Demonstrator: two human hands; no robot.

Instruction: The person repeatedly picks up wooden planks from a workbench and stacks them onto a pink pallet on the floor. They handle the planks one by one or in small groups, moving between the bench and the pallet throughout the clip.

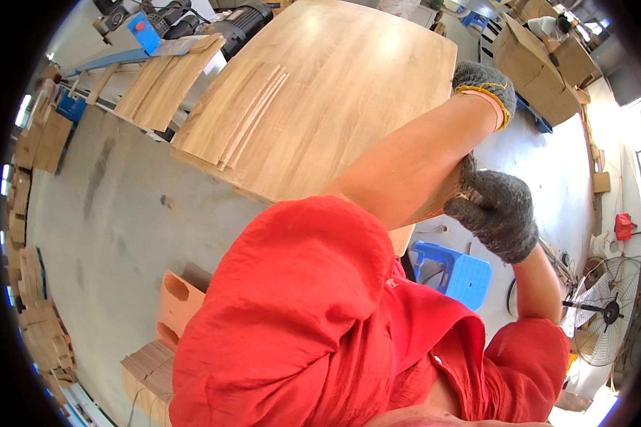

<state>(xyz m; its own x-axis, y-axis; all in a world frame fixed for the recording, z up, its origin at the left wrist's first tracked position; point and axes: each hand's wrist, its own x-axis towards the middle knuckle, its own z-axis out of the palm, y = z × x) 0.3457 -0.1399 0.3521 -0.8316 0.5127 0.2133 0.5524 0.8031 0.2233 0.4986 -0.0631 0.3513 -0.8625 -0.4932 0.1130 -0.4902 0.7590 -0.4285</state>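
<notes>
A large stack of wood-grain boards lies in front of me. My left arm reaches across its right side. My left hand, in a grey knitted glove with a yellow cuff, rests at the right edge of the stack; its fingers are mostly hidden. Nearer to me, my right hand, gloved in dark grey, is closed at the near right corner, with board edges between thumb and fingers. My left forearm covers part of that corner. Narrow wood-grain strips lie on the left part of the top board.
A blue plastic stool stands below my right hand. At the far left are a machine with a black motor and more boards. Cartons stand at the far right, and a fan at the right. An orange box sits at the lower left.
</notes>
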